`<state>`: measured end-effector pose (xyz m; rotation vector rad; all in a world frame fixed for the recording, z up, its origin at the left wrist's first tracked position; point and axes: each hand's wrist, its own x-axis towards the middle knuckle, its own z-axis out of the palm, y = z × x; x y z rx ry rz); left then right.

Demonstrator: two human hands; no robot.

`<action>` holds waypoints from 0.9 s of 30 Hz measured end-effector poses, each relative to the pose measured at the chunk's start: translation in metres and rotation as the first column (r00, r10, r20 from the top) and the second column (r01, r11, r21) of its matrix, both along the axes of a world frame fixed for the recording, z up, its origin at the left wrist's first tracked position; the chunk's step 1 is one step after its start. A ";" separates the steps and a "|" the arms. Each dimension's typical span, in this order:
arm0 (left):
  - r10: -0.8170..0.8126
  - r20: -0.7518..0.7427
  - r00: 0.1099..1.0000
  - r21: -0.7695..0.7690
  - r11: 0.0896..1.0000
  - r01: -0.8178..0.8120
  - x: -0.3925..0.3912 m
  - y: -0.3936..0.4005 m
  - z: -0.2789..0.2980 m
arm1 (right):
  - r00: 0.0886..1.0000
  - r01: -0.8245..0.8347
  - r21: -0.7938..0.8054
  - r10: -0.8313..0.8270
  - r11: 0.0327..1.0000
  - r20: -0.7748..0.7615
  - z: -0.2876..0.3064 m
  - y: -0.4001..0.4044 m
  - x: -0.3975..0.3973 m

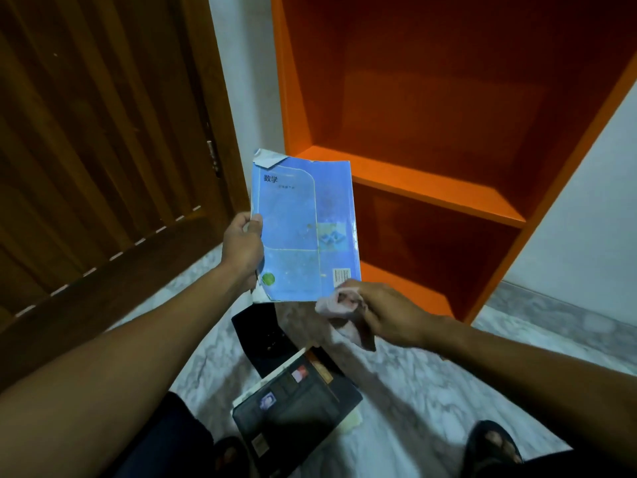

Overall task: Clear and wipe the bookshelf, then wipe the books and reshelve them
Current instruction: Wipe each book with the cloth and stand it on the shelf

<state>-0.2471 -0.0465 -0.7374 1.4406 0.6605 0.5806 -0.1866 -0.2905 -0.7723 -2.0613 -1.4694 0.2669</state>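
Observation:
My left hand (243, 244) grips the left edge of a light blue textbook (303, 232), held up in front of the orange bookshelf (441, 188). Its top left cover corner is folded over. My right hand (386, 313) holds a bunched pinkish cloth (339, 305) at the book's lower right corner. The shelf compartments in view hold no books. On the floor below lies a dark book (293, 412) on top of other books, with a black book (265, 336) beyond it.
A brown wooden door (103, 150) stands to the left of the shelf. White wall (586, 229) flanks the shelf's right side. The floor (413, 391) is grey marble. My feet in dark sandals (493, 443) are at the bottom edge.

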 end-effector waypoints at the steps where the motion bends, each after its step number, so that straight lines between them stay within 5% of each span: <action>1: -0.001 -0.018 1.000 0.027 1.000 0.001 -0.003 -0.002 0.000 | 0.993 0.059 0.035 -0.055 0.998 -0.102 0.006 0.001 0.000; 5: -0.058 -0.068 0.996 0.095 0.993 0.064 -0.014 -0.009 0.002 | 0.837 0.401 0.254 -0.240 0.880 -0.491 0.039 0.012 0.015; 10: -0.221 -0.055 0.974 0.038 0.974 0.224 -0.021 -0.027 0.012 | 0.715 0.698 0.464 -0.556 0.545 -0.424 0.066 0.025 0.057; 15: -0.283 0.051 0.958 0.017 0.959 0.283 -0.017 -0.054 0.017 | 0.809 0.582 0.331 -0.570 0.743 -0.145 0.049 0.051 0.046; 18: -0.232 0.114 0.966 -0.049 0.970 0.238 -0.010 -0.058 0.016 | 0.930 0.368 0.366 -0.347 0.855 -0.124 0.030 0.062 0.016; 21: -0.140 0.128 0.982 -0.152 0.975 0.159 -0.009 -0.047 0.015 | 0.972 0.217 0.413 -0.158 0.884 -0.171 0.012 0.055 -0.008; 27: -0.027 0.105 0.994 -0.219 0.975 0.049 -0.015 -0.013 0.011 | 0.995 -0.071 0.296 0.045 0.953 0.091 -0.019 0.027 -0.026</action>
